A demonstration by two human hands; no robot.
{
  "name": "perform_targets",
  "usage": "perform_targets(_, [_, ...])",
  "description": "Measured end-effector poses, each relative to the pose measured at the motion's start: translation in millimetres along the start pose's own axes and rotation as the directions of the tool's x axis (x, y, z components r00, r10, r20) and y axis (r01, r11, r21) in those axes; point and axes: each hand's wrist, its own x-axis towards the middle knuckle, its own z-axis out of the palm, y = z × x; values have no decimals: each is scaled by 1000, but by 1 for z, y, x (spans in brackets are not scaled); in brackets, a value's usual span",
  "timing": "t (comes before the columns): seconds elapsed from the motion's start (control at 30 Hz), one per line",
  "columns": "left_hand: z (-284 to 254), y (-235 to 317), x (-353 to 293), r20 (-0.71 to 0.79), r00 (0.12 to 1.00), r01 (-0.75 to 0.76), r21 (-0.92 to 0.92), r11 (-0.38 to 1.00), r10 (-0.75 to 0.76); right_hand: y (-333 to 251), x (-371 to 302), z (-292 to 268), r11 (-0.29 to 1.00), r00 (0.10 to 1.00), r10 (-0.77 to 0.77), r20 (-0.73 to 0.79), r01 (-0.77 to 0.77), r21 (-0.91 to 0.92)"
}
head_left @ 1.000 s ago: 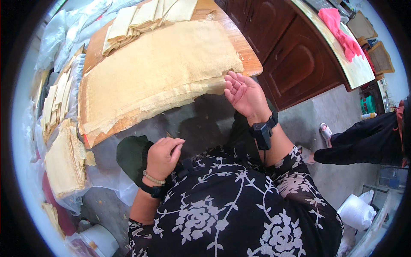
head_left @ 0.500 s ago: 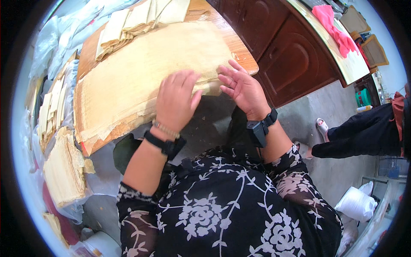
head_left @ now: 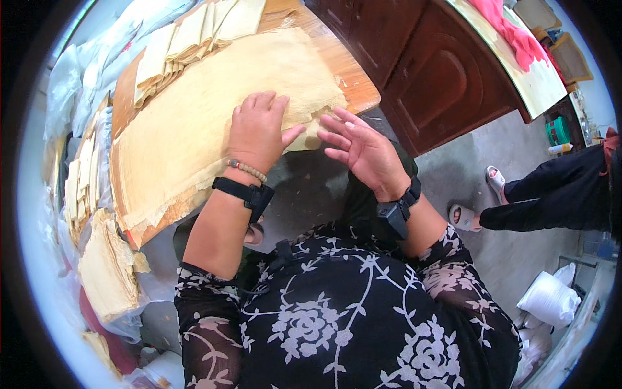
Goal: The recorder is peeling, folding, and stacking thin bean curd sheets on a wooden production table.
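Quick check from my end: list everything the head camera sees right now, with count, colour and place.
large sheet: one, pale yellow, spread over the board, under both hands
wooden board: one, brown, beneath the sheet
folded sheets: one row, count unclear, pale yellow, far edge of the board
sheet stacks: several, pale yellow, on the left
plastic wrap: clear, far left
cabinet: one, dark brown, upper right
pink cloth: one, on the cabinet top
another person's legs: dark trousers, pale sandals, right
white bags: lower right
left hand: flat on the sheet, black wristband, bead bracelet
right hand: open at the sheet's near edge, black wristband

Bright daylight, soft shadows — fisheye warp, dark vignette at edges.
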Motion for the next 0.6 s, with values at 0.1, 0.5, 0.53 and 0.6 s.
perform_targets(0.1, [2, 8, 9, 99, 995, 20, 6, 1000, -20, -3, 0, -1, 999, 999, -30, 42, 29, 37])
perform_targets(0.5, [-5, 6, 35, 45, 999, 10, 256, 967, -22, -12, -6, 18, 689, 922, -317, 220, 384, -614])
perform_targets(0.53, [-11, 1, 40, -34, 998, 66, 220, 973, -60, -13, -4, 26, 238, 776, -427, 464, 591, -771])
perform_targets(0.6, [-25, -7, 49, -217, 968, 157, 137, 978, -125, -17, 2, 45, 57, 668, -467, 579, 676, -735])
